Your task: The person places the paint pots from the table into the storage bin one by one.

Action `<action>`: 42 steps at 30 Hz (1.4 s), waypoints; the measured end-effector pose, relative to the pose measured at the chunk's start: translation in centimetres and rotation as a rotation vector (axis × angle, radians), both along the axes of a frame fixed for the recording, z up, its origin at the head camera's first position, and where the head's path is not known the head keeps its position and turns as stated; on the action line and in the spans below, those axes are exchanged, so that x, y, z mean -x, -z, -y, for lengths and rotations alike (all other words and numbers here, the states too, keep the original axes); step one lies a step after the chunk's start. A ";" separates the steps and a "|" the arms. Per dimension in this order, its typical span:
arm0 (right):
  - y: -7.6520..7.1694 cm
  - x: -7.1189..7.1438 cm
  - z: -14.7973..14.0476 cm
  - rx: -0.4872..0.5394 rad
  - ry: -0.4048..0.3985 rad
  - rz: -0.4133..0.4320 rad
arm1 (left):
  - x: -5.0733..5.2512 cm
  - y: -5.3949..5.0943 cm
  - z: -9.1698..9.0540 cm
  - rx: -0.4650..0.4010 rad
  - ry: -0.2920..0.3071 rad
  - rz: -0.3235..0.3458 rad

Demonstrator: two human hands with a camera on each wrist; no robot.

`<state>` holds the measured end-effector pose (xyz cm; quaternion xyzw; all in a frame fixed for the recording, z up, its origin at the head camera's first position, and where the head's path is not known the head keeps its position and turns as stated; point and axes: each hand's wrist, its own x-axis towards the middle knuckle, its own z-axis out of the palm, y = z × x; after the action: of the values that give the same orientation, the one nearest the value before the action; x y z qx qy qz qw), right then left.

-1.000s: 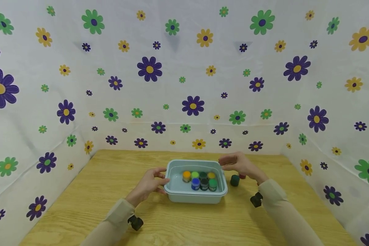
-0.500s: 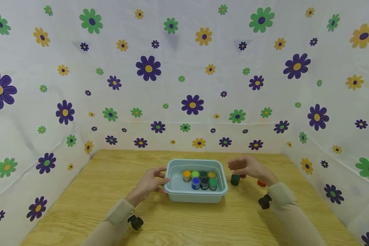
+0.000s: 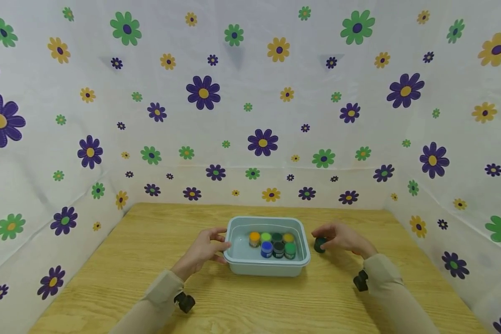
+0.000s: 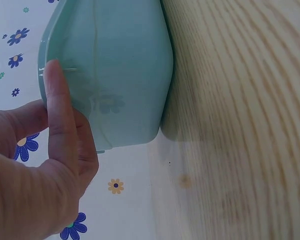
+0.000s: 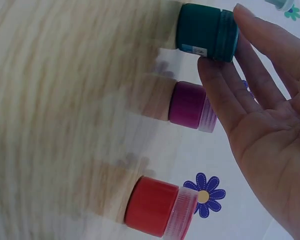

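Observation:
A pale blue plastic tub (image 3: 267, 269) stands on the table with several small paint jars (image 3: 266, 249) inside, gathered toward its right half. At its left end my left hand (image 3: 202, 250) holds the rim, thumb over the edge and fingers against the outer wall (image 4: 125, 70). To the right of the tub, my right hand (image 3: 346, 239) is at a dark teal paint jar (image 5: 200, 31) that stands upright on the table. Thumb and fingers pinch this jar about its lid.
A magenta paint jar (image 5: 186, 105) and a red paint jar (image 5: 151, 206) stand near the right hand on the wooden table (image 3: 242, 306); the hand hides them in the head view. Flower-printed white cloth (image 3: 250, 111) encloses the back and sides.
My right hand has moved away from the tub's right rim, rightward and then down onto the dark teal paint jar. The left hand and the tub have stayed in place.

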<state>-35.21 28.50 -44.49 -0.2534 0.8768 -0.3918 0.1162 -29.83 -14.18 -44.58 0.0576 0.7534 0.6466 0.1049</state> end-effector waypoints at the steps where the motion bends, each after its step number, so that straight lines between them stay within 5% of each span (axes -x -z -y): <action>1: 0.1 0.0 -0.1 -0.003 -0.004 -0.002 | 0.0 0.0 0.0 0.000 0.000 0.000; 10: 0.4 -0.2 -0.4 -0.023 -0.076 -0.065 | 0.0 -0.1 0.0 0.004 -0.008 0.004; 22: 0.6 -0.5 0.5 0.060 0.096 0.061 | 0.0 0.0 0.0 0.007 -0.016 0.000; 42: -1.7 -1.9 2.6 0.283 0.250 0.072 | 0.1 0.1 0.0 0.010 -0.013 0.003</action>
<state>-33.31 25.85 -42.77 -0.1419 0.8329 -0.5314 0.0610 -29.97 -14.16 -44.63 0.0512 0.7568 0.6435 0.1024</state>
